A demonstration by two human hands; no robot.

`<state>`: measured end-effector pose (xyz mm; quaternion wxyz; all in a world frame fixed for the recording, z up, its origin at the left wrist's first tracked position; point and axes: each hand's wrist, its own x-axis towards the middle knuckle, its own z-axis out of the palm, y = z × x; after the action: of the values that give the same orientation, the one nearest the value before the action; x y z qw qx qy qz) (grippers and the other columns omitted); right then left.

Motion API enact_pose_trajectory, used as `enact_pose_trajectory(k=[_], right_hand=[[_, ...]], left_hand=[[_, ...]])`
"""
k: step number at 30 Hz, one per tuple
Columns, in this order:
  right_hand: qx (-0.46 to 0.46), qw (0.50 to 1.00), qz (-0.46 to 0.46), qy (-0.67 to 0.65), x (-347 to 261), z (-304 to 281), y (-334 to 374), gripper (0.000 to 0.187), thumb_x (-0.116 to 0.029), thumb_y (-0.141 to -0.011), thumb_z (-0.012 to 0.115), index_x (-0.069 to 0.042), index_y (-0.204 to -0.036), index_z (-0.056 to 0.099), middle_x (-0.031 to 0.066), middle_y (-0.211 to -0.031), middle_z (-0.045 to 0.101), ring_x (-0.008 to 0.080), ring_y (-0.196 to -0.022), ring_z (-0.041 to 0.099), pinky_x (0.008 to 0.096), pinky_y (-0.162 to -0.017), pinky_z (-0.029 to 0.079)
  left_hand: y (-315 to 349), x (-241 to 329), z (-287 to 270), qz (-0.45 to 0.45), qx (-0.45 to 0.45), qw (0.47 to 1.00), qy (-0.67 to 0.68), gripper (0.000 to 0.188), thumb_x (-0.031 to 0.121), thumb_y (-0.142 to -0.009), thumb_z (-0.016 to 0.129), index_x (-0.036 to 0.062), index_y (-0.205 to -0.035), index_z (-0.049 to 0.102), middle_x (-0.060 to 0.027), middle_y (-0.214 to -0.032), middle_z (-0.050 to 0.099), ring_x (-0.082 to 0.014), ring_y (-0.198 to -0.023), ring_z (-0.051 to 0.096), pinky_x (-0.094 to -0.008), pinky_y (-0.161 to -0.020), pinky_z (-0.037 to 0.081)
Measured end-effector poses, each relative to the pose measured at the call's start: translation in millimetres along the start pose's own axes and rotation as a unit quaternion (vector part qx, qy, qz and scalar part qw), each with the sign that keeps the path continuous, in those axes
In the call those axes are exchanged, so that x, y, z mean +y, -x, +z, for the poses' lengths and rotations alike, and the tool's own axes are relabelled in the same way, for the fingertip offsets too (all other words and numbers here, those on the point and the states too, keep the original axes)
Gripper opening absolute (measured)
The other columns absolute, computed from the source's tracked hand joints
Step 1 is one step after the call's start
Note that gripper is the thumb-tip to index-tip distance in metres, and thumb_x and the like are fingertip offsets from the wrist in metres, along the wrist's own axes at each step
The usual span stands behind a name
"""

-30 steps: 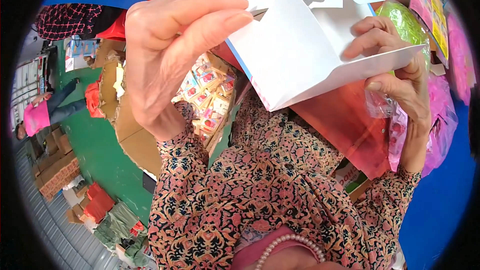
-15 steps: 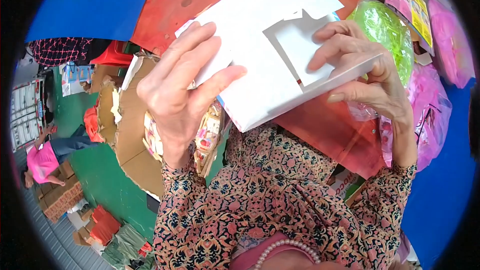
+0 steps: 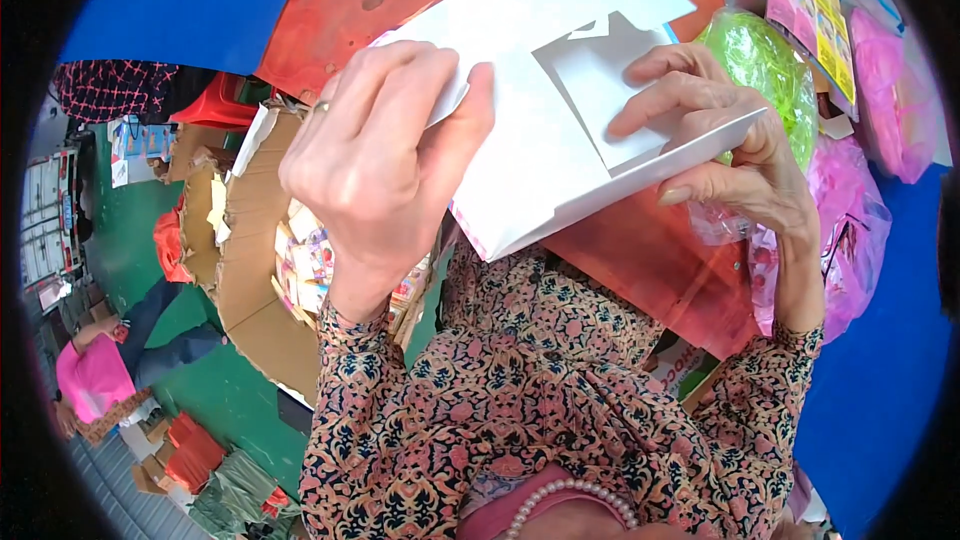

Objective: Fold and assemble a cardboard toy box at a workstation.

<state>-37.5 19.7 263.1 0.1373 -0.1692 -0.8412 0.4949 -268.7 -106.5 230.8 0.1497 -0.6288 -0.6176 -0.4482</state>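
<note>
White cardboard box blank (image 3: 545, 155), partly folded, held up close between both hands over a red tabletop (image 3: 660, 260). Left hand (image 3: 385, 165) gripping the blank's left edge, fingers curled over the top, thumb pressed flat against the face; thin ring on one finger. Right hand (image 3: 730, 145) grasping the right edge, fingertips pushing a cut flap (image 3: 605, 95) inward, thumb tucked under the lower fold. Patterned floral sleeves (image 3: 520, 410) rising from the lower edge; string of pearl beads (image 3: 565, 500) at the bottom. Behind the right hand, bag of green shredded filling (image 3: 765, 65), pink plastic bags (image 3: 850, 230) just beside it, colourful printed packets (image 3: 810, 10) above. Below the left hand, open brown carton (image 3: 250, 270) holding small colourful packets (image 3: 305, 260). Green floor (image 3: 225, 390) beneath, blue sheet (image 3: 190, 0) at the top left. Far left, another person in a pink top (image 3: 95, 380) bent low, with stacked boxes (image 3: 190, 455) near.
</note>
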Motion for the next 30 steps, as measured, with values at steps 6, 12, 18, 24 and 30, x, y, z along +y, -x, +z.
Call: enact_pose_trajectory(k=[6, 12, 18, 24, 30], right_hand=[[-0.016, 1.000, -0.016, 0.005, -1.3, 1.3, -4.0, 0.025, -0.032, -0.062, 0.080, -0.010, -0.071, 0.073, 0.0075, -0.101, 0.071, 0.0316, -0.117, 0.046, 0.0479, -0.101, 0.032], [-0.027, 1.000, -0.015, 0.006, -3.5, -1.5, -5.7, 0.026, -0.031, -0.061, 0.079, -0.008, -0.068, 0.072, 0.0090, -0.100, 0.070, 0.0316, -0.114, 0.047, 0.0464, -0.099, 0.034], [-0.027, 0.999, -0.028, -0.001, -8.3, -2.7, -8.0, 0.027, -0.030, -0.061, 0.080, -0.006, -0.071, 0.073, 0.0089, -0.098, 0.070, 0.0305, -0.113, 0.048, 0.0452, -0.098, 0.035], [0.033, 0.998, 0.047, -0.020, -9.2, 8.0, -5.5, 0.034, -0.032, -0.057, 0.083, -0.006, -0.077, 0.074, 0.0052, -0.100, 0.070, 0.0283, -0.113, 0.048, 0.0445, -0.098, 0.035], [0.011, 1.000, -0.002, 0.001, -10.8, 4.5, -7.5, 0.029, -0.030, -0.059, 0.083, -0.008, -0.075, 0.073, 0.0052, -0.101, 0.069, 0.0292, -0.113, 0.048, 0.0445, -0.099, 0.035]], left_hand=[[-1.3, -6.9, -1.9, 0.008, -0.030, 0.999, -0.009, 0.022, -0.001, -0.067, 0.080, -0.0016, -0.087, 0.070, -0.0126, -0.085, 0.069, -0.0208, -0.074, 0.066, -0.0297, -0.062, 0.050], [-4.6, -11.4, 1.4, -0.097, 0.039, 0.992, 0.067, 0.021, -0.004, -0.066, 0.077, -0.0020, -0.087, 0.072, -0.0093, -0.089, 0.070, -0.0181, -0.079, 0.064, -0.0280, -0.072, 0.049], [-0.7, -18.1, -5.6, -0.104, -0.025, 0.979, 0.173, 0.032, -0.008, -0.063, 0.074, -0.0025, -0.094, 0.071, -0.0129, -0.102, 0.068, -0.0208, -0.095, 0.063, -0.0280, -0.080, 0.048], [-0.5, -8.0, -1.1, -0.131, -0.066, 0.979, 0.138, 0.051, 0.000, -0.062, 0.076, -0.0012, -0.112, 0.067, -0.0163, -0.118, 0.063, -0.0273, -0.111, 0.058, -0.0355, -0.094, 0.045], [3.7, -13.7, -3.8, -0.043, -0.087, 0.983, 0.158, 0.044, 0.023, -0.081, 0.065, -0.0001, -0.119, 0.064, -0.0182, -0.129, 0.058, -0.0342, -0.133, 0.044, -0.0454, -0.110, 0.031]])
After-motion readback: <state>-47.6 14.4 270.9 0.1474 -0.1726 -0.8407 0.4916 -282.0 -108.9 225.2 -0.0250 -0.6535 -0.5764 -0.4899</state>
